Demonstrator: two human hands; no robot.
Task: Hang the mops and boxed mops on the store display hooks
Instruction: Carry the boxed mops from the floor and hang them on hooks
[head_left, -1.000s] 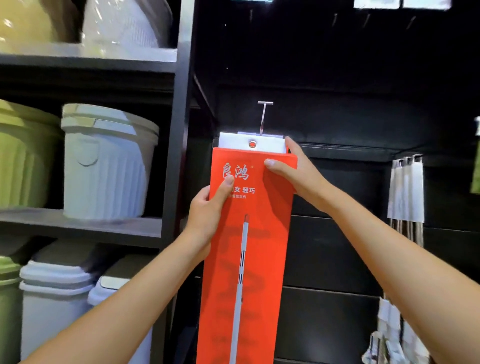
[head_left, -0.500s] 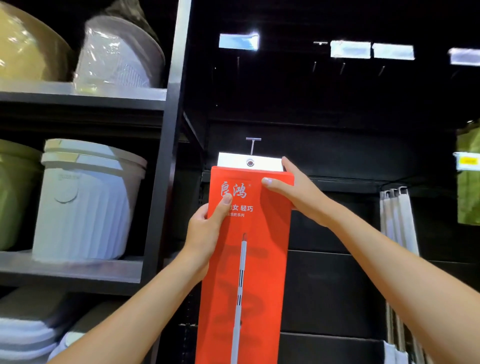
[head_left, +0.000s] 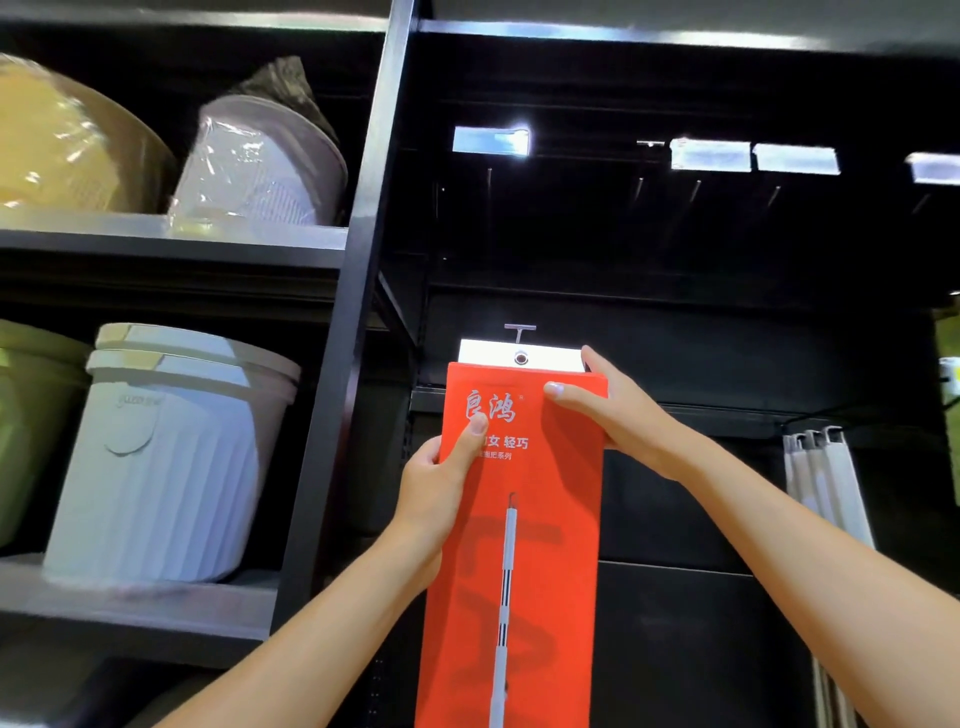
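Observation:
A tall red boxed mop (head_left: 524, 561) with white lettering stands upright in front of the black display wall. Its white hang tab (head_left: 488, 354) has a round hole at the tip of a metal display hook (head_left: 519, 332). My left hand (head_left: 441, 483) grips the box's left edge, thumb on the front face. My right hand (head_left: 608, 410) holds the top right corner, thumb on the front and fingers behind. Whether the hook passes through the hole is unclear.
White hanging mops (head_left: 826, 478) hang on a hook at the right. A black upright post (head_left: 353, 322) separates shelves at the left holding a white ribbed bucket (head_left: 166, 457), a green tub (head_left: 31, 415) and wrapped basins (head_left: 249, 161). Bare hooks (head_left: 696, 192) with price tags run above.
The view has tilted upward, so the box and hook sit lower in the frame. Both hands keep the same hold on the box at the hook.

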